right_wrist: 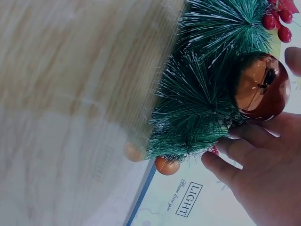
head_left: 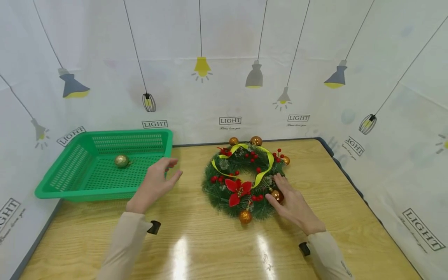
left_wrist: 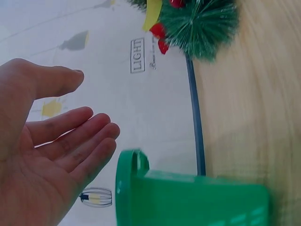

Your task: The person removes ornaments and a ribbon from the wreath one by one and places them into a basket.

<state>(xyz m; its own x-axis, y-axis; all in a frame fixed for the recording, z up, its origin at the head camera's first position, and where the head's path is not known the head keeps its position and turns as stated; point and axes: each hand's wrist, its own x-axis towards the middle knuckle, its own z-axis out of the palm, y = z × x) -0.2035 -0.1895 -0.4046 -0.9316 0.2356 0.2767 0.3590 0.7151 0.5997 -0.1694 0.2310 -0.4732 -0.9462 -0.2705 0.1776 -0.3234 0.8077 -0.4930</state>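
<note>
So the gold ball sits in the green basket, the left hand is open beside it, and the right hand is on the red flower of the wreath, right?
Not the flower. The head view shows the right hand on a shiny orange ball at the wreath's lower right; the rest is right.

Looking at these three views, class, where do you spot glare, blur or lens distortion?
Head view: white glare streaks on the glossy wooden table, backdrop edges bowed. Left wrist view: green plastic basket blurred. Right wrist view: tabletop smeared, shiny copper bauble sharp.

Shiny bronze bauble (head_left: pixel 277 195) on wreath (head_left: pixel 224 192), lower-rt.
</note>
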